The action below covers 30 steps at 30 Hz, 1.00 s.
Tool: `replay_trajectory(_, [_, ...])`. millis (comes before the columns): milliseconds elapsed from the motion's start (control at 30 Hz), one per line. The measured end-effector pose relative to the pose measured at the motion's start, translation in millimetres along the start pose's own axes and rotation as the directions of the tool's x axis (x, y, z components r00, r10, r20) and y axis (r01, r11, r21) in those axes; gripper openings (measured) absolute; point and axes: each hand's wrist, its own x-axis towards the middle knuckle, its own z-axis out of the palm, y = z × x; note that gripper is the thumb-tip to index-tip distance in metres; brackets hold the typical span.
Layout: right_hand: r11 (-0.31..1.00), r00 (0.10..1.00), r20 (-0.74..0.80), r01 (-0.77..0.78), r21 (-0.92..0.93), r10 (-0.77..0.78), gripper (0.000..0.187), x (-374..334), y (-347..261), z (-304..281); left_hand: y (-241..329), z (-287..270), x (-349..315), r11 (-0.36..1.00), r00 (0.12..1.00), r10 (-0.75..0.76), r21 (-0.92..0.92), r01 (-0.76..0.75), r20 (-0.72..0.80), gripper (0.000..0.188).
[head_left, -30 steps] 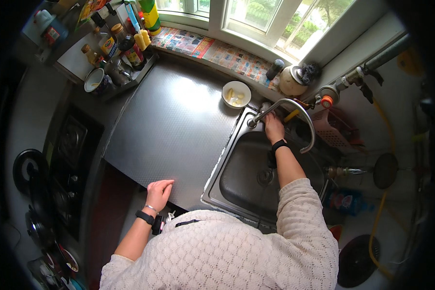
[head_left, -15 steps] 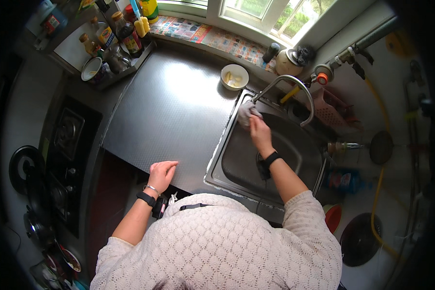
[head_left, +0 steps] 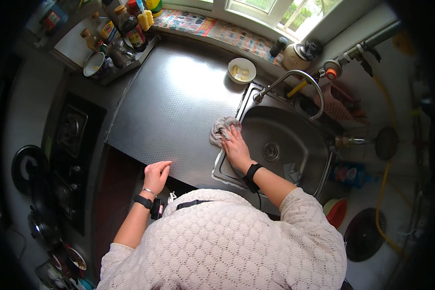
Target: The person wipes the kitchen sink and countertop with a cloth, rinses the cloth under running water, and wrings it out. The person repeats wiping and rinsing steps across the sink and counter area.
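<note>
My right hand presses a crumpled grey rag onto the metal countertop, right beside the left rim of the sink. Its fingers lie over the cloth and grip it; the wrist is above the sink's edge. My left hand hovers by the counter's front edge, fingers loosely bent with nothing in them. Beyond the rag, a white bowl with some pale yellow pieces inside stands at the back, near the sink corner. A curved faucet arches over the basin.
Bottles and a metal pot crowd a rack at the back left. A black gas stove is on the left. Along the window, a jar stands on the patterned sill. A pink basket sits behind the sink.
My right hand has carried the rag from the sink's back left corner toward me and left, down onto the countertop. My left hand stays about where it was.
</note>
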Motion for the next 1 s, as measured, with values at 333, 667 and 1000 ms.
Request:
replay_trajectory(333, [0.933,0.965,-0.044,-0.262,-0.247,0.259,0.035,102,88,2,-17,-22,-5,1.000,0.999,0.002,-0.003,-0.002,-0.053,0.017])
replay_trajectory(667, [0.990,0.996,0.026,-0.081,-0.115,0.085,0.016,-7,-25,7,-27,-8,11,0.996,0.996,0.062,-0.065,-0.058,0.065,0.018])
replay_trajectory(1000, [0.985,0.990,0.136,0.008,0.170,-0.032,0.029,-101,-85,-30,7,0,53,0.952,0.934,0.307,-0.060,-0.301,0.183,0.016])
